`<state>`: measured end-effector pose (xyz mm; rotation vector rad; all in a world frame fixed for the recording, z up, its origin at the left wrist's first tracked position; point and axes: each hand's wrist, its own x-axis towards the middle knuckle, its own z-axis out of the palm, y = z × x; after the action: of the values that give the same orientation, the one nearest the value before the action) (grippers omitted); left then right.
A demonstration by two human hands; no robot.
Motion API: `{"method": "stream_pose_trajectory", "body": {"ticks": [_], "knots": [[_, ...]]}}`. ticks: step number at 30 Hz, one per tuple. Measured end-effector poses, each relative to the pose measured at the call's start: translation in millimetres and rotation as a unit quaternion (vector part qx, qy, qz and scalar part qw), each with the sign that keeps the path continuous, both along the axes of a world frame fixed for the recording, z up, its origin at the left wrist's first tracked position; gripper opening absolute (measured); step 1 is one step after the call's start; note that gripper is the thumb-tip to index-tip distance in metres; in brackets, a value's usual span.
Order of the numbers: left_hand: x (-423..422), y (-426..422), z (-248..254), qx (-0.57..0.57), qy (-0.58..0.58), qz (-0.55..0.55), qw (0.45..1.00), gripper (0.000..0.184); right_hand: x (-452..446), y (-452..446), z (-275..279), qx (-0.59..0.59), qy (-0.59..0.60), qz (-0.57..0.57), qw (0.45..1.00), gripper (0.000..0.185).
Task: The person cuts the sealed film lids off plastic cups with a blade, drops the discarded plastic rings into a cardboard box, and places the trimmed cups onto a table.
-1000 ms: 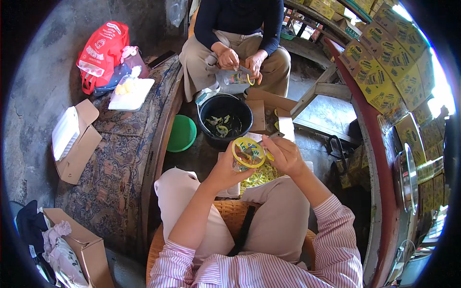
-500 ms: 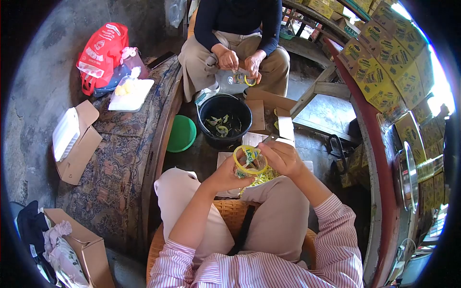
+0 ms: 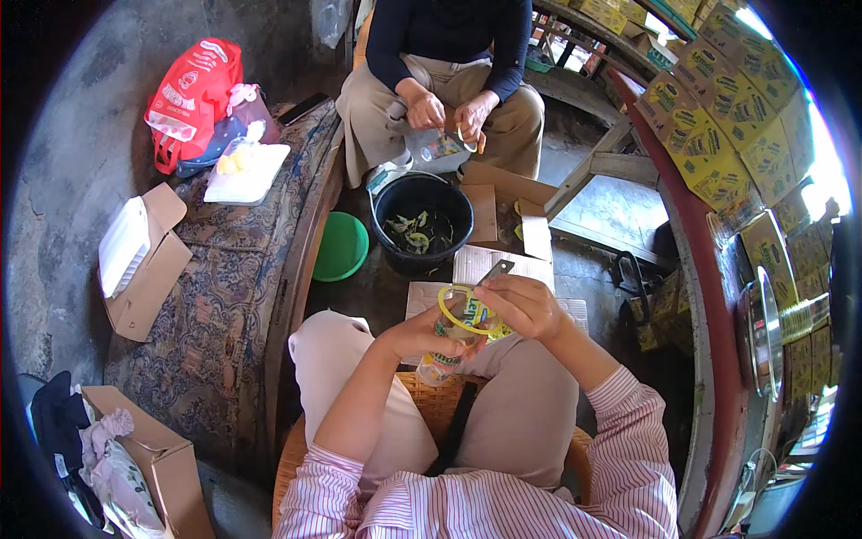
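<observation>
Between a patterned covering (image 3: 215, 269) and stacked yellow cartons (image 3: 723, 117), the left hand (image 3: 415, 336) gripped a clear cup (image 3: 467, 314) above the lap (image 3: 525, 395); the right hand (image 3: 523, 306) pinched a metal tool (image 3: 496, 269) just beside it.

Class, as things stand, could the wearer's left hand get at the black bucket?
Probably yes: nothing visible stands between the left hand and the open-topped bucket ahead. The hand holds a plastic cup, though, so it would likely need freeing first.

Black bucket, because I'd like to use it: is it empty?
Not empty: pale green scraps lie inside the black bucket, visible through its open top.
</observation>
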<state>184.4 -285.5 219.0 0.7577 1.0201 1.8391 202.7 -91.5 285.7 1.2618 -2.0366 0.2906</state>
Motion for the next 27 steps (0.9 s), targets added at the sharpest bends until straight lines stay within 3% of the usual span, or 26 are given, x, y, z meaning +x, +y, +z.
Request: {"method": "stream_pose_trajectory", "body": {"ticks": [2,11,14,17,20,22,23,27], "knots": [[0,0,0,0.025,-0.06,-0.055,0.996,0.064,2,-2,2,0.003,-0.001,0.004,1.0,0.04],[0,0,0,0.074,-0.096,-0.115,0.986,0.067,5,-5,2,0.002,-0.012,0.017,1.0,0.034],[1,1,-5,0.121,-0.138,-0.136,0.973,0.049,6,-4,0,0.001,-0.017,0.02,1.0,0.029],[-1,0,-8,0.124,-0.13,-0.164,0.97,0.051,7,-2,-1,0.006,-0.014,0.018,1.0,0.026],[0,-1,4,0.076,-0.101,-0.108,0.986,0.056,4,0,1,0.007,-0.01,0.012,1.0,0.024],[-3,2,-5,0.048,0.001,0.041,0.998,0.059,0,4,3,0.012,-0.001,0.004,1.0,0.024],[-4,4,-8,0.035,0.052,0.116,0.991,0.06,-2,7,4,0.02,0.004,-0.002,1.0,0.023],[1,8,12,-0.064,0.241,0.242,0.938,0.066,-6,11,6,0.046,0.023,-0.022,0.998,0.021]]}}
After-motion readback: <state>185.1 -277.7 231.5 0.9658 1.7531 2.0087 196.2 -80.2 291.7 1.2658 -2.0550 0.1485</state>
